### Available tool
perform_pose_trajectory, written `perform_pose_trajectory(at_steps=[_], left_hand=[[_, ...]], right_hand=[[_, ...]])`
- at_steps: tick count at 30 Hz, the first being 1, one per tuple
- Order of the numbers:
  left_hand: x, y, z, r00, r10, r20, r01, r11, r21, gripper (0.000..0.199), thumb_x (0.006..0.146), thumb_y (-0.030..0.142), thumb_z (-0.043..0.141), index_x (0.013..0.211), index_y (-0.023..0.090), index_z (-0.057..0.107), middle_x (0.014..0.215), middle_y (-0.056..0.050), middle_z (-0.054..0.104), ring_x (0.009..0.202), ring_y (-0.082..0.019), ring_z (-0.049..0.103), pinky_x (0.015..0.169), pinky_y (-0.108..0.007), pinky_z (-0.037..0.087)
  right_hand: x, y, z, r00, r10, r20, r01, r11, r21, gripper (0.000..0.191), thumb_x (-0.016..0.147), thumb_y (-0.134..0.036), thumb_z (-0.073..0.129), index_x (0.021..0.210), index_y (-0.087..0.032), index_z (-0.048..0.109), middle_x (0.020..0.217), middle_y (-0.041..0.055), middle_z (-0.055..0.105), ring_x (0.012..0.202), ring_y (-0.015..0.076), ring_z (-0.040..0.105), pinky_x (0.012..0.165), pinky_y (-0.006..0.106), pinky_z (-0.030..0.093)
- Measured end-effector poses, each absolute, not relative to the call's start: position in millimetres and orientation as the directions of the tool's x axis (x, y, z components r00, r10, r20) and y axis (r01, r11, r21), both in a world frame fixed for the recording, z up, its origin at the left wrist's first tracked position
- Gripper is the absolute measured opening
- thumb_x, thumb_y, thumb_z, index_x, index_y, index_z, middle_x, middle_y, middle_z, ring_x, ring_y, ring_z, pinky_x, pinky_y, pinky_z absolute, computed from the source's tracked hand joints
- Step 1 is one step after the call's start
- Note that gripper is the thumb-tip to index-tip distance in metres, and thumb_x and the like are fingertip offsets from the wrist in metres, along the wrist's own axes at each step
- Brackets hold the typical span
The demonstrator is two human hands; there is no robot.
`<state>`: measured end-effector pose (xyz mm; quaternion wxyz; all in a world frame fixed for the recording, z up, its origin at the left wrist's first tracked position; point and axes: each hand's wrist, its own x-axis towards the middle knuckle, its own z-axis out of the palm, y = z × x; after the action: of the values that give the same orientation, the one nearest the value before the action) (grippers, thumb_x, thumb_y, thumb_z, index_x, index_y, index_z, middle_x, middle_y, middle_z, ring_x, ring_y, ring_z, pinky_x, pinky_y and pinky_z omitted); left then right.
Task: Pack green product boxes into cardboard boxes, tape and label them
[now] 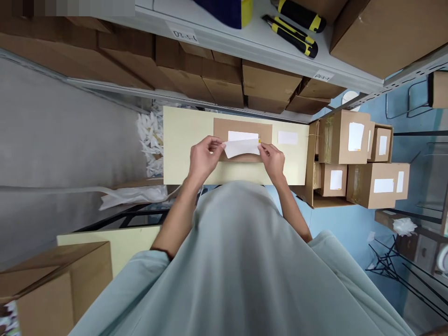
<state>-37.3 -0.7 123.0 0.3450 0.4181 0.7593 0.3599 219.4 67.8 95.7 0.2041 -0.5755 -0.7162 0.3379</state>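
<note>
A flat brown cardboard box [219, 128] lies on the pale yellow tabletop. Over its near half, a white paper label [241, 148] hangs between my two hands, its lower edge bowed. My left hand [206, 156] pinches the label's left end. At the right end, beside a small yellow mark, the fingertips of my right hand [272, 158] close on its corner. Behind the label, a white rectangle [243, 136] shows on the box; whether it joins the held label I cannot tell.
Another white label [287, 137] lies right on the tabletop [189, 149]. Labelled cartons [332, 140] stack at the right. Above runs a grey shelf [217, 32] holding utility knives [292, 35], with a row of boxes [269, 79] under it. White paper strips [152, 140] pile left.
</note>
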Motion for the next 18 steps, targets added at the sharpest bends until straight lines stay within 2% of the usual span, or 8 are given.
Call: perform_pose_trajectory(at_steps=[6,12,18], left_hand=[[-50.6,23.4,121.4,-0.351,0.919,-0.182,0.488,0.345,0.802,0.018,0.098,0.036,0.070,0.107,0.022,0.079,0.107,-0.006,0.086,0.097,-0.024,0.079,0.097,-0.037,0.064],[-55.6,36.0,114.2,-0.314,0.929,-0.197,0.513,0.341,0.788,0.022,0.099,0.039,0.069,0.108,0.022,0.080,0.109,-0.007,0.086,0.101,-0.026,0.078,0.101,-0.039,0.063],[-59.9,40.3,104.9,-0.290,0.939,-0.187,0.505,0.316,0.803,0.022,0.100,0.038,0.069,0.111,0.022,0.079,0.113,-0.008,0.086,0.105,-0.027,0.078,0.104,-0.039,0.062]], right_hand=[[215.8,82.3,89.5,-0.270,0.949,-0.163,0.610,0.037,-0.792,0.035,0.117,-0.054,0.061,0.112,-0.026,0.081,0.111,0.0060,0.084,0.094,0.0245,0.079,0.089,0.037,0.063],[215.5,91.2,83.8,-0.237,0.962,-0.136,0.604,0.037,-0.796,0.037,0.116,-0.057,0.063,0.109,-0.023,0.078,0.128,0.0090,0.072,0.083,0.0176,0.068,0.091,0.037,0.061],[217.2,99.3,77.4,-0.272,0.958,-0.085,0.567,0.088,-0.819,0.036,0.116,-0.055,0.065,0.104,-0.023,0.077,0.119,0.0094,0.072,0.106,0.0235,0.071,0.103,0.039,0.061]])
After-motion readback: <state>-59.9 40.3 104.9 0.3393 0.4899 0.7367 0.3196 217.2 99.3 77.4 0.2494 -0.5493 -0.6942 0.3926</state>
